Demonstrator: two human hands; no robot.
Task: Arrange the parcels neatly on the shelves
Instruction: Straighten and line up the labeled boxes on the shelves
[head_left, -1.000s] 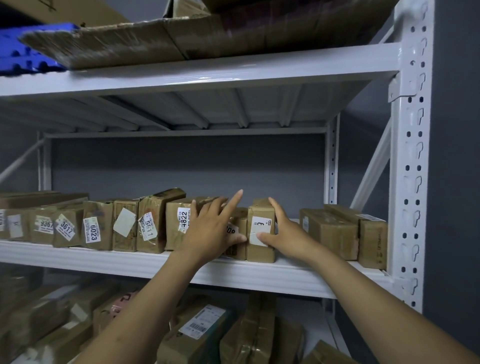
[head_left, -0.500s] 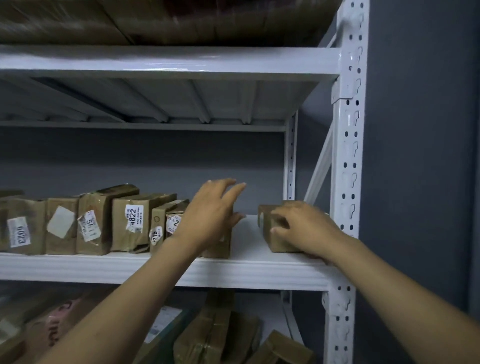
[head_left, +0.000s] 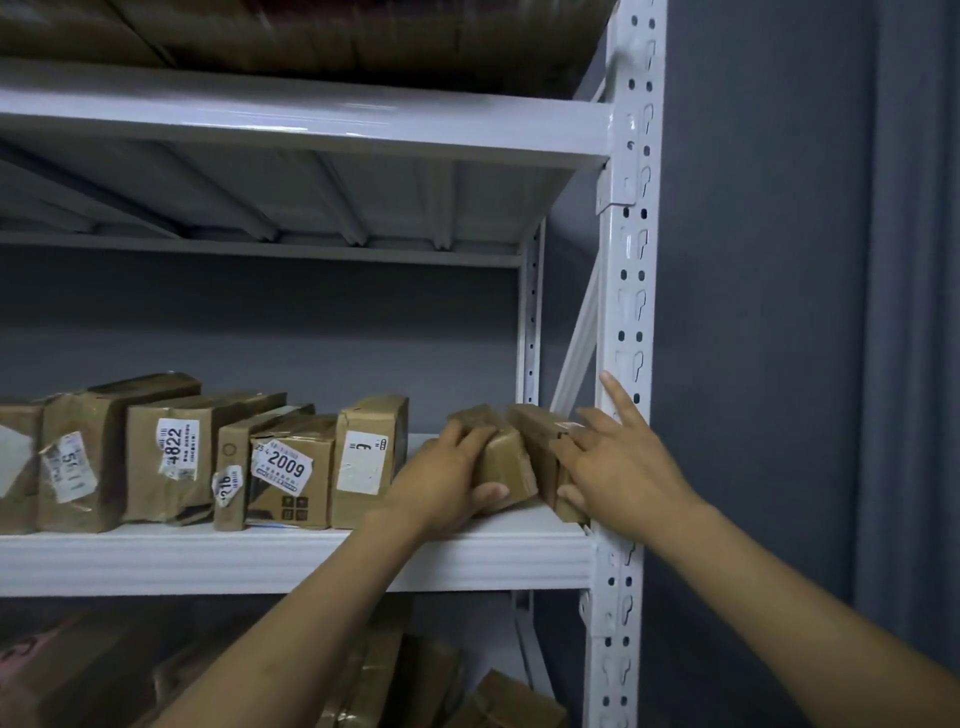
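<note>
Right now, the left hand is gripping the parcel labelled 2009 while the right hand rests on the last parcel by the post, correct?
Not quite. The head view shows the left hand gripping a plain brown parcel near the shelf's right end; the parcel labelled 2009 stands untouched in the row. The right hand does rest on the last parcel by the post.

Dim, cool light throughout; a glare streak shines on the upper shelf beam. The lower-shelf parcels sit shadowed and blurred. Wide-angle distortion slants the upright post.
</note>
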